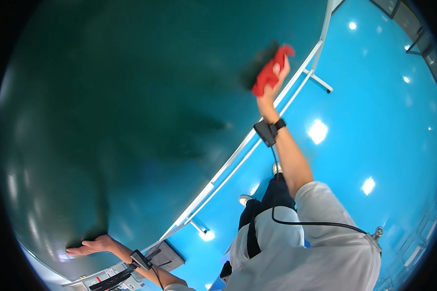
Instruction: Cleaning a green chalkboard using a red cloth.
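Observation:
A large dark green board (pixel 131 106) fills most of the view, standing upright on a white metal frame (pixel 257 140). My right hand (pixel 277 77) is raised and grips a red cloth (pixel 269 70), which is pressed against the board near its right edge. My left hand (pixel 90 246) lies flat with fingers together against the lower left part of the board. Both wrists carry black strapped devices with cables.
The floor (pixel 374 121) is glossy bright blue with ceiling light reflections. The frame's white foot (pixel 320 80) sticks out onto it. A grey box (pixel 167 254) sits low by the frame. Dark furniture (pixel 422 39) stands at the far right.

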### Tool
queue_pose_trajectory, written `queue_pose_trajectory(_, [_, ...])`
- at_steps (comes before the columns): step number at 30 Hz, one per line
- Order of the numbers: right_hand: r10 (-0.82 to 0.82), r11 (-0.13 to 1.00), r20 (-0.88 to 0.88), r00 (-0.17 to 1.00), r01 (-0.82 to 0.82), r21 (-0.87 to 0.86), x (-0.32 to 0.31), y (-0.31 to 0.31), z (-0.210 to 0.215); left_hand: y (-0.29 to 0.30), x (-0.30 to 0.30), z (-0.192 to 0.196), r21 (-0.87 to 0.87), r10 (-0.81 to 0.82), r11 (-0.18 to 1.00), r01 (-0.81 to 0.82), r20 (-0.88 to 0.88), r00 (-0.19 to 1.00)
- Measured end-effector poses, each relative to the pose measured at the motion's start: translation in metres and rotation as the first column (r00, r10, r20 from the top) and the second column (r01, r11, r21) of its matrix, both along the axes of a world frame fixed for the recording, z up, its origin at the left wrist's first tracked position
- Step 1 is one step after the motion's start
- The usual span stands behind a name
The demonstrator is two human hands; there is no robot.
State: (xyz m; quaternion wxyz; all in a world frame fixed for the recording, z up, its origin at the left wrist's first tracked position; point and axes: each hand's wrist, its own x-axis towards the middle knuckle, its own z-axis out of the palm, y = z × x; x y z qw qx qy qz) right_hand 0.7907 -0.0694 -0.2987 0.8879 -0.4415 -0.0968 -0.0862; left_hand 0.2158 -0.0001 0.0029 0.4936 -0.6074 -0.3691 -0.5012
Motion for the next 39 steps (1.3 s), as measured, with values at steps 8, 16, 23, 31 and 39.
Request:
queue_pose_trajectory(8, [0.124,0.992,-0.384,0.915,-0.120,0.035,-0.048,-0.009,-0.048,0.006,-0.004,-0.004,0.014,0.004,1.000,-0.004,0.001,1.000])
queue_pose_trajectory(16, [-0.089,0.985,0.421,0.903,0.141,-0.095,-0.062,-0.005,0.199,-0.002,-0.010,0.000,0.029,0.128,0.992,-0.124,-0.174,0.976])
queue_pose_trajectory(23, [-0.159,0.968,0.515,0.842,0.235,-0.086,-0.080,0.008,0.132,-0.012,-0.033,0.006,-0.027,0.221,0.973,-0.228,-0.162,0.962])
queue_pose_trajectory(31, [0.123,0.971,-0.358,0.926,-0.037,0.238,-0.140,0.001,-0.178,-0.009,-0.077,-0.019,-0.046,0.112,0.991,-0.125,-0.216,0.970])
queue_pose_trajectory(39, [0.199,0.979,-0.416,0.887,-0.158,0.131,-0.174,-0.006,-0.067,-0.012,-0.156,-0.018,-0.053,0.128,0.988,-0.146,-0.256,0.958])
